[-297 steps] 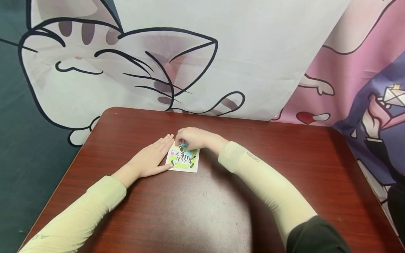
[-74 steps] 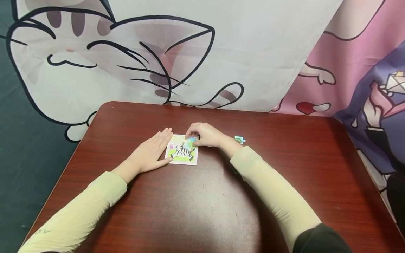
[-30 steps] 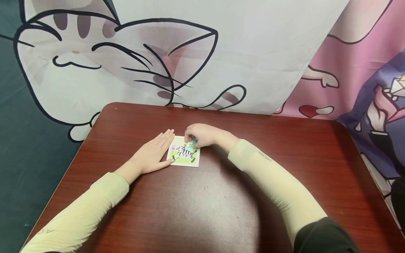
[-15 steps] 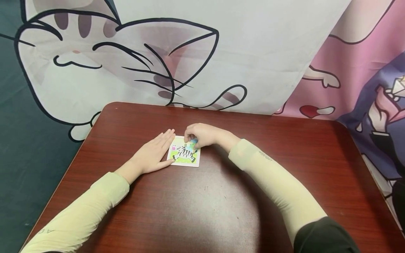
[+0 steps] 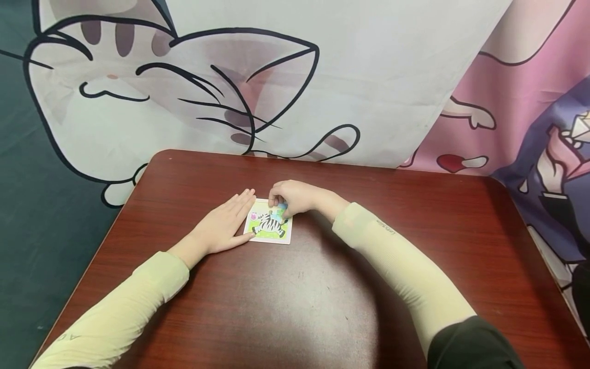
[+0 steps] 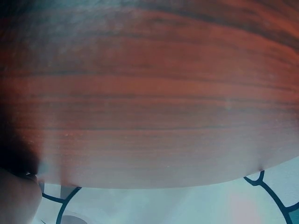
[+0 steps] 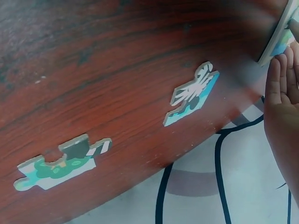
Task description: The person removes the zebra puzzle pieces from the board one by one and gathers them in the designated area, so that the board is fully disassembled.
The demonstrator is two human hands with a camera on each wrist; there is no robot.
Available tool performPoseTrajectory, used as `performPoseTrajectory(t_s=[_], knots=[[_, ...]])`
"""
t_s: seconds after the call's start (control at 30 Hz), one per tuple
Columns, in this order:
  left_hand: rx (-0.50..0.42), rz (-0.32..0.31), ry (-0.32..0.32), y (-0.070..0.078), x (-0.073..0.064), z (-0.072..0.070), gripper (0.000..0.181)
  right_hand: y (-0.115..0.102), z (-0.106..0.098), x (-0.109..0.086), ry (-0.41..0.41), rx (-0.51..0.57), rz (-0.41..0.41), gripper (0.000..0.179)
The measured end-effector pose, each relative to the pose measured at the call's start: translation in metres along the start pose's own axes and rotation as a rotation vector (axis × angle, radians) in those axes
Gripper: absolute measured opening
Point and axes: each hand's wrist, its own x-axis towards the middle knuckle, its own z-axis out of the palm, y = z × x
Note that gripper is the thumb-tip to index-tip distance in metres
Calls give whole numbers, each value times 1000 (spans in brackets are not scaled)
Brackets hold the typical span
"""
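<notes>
A small square jigsaw puzzle with a running zebra in a white frame lies on the table. My left hand rests flat beside it, fingers straight along its left edge and thumb at the lower left corner. Over the upper right part my right hand pinches a blue-green puzzle piece between curled fingers and thumb, right at the picture's surface. Part of that hand hides the puzzle's upper right corner. The right wrist view catches only the puzzle's edge, at the far right.
Two loose puzzle pieces lie on the table in the right wrist view: a zebra-striped one and a green one. In the head view the right arm covers them. Behind the dark red table hangs a cat-print cloth.
Since the oldest frame my right hand has shifted rightward across the puzzle. A loose piece visible beyond the right wrist 2.5 seconds ago is now covered. Over the last second both hands barely move.
</notes>
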Motion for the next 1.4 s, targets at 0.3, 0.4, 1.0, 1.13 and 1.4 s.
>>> performPoseTrajectory(t_s=[0.3, 0.4, 1.0, 1.13, 1.4], knots=[[12, 20, 30, -1, 0, 2, 94, 8, 4, -3, 66, 46, 6, 36], [10, 20, 32, -1, 0, 2, 95, 9, 6, -3, 75, 89, 35, 37], [8, 18, 28, -1, 1, 4, 95, 9, 16, -14, 198, 108, 47, 36], [7, 17, 26, -1, 1, 3, 95, 11, 17, -16, 225, 97, 74, 35], [14, 19, 29, -1, 1, 2, 94, 8, 18, -18, 233, 57, 128, 32]])
